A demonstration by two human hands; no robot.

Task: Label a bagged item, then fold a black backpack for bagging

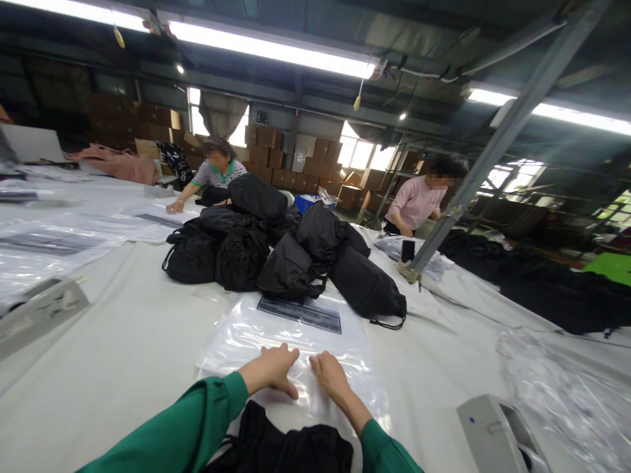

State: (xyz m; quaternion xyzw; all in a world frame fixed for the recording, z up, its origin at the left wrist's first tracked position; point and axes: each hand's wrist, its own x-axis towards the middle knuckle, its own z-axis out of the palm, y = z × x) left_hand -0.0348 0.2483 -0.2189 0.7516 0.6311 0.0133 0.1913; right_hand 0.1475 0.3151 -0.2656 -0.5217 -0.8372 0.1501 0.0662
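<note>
Both my hands are on a stack of clear plastic bags [236,345] with a black printed label [300,314]. My left hand [273,369] is open, its thumb spread away from the fingers over the plastic. To its right, my right hand [330,376] lies with its fingers stretched out on the bags; its thumb is hidden. Neither hand visibly holds anything. Black fabric [296,450] lies just below my hands at the bottom edge. Beyond the plastic bags, a heap of stuffed black drawstring bags [241,259] covers the label's upper edge.
Grey box-shaped devices stand at the left [42,315] and right [500,433]. Loose clear plastic [557,394] lies at the right. A metal post [507,138] rises beside the table. Two co-workers [219,174] [419,200] are across the table.
</note>
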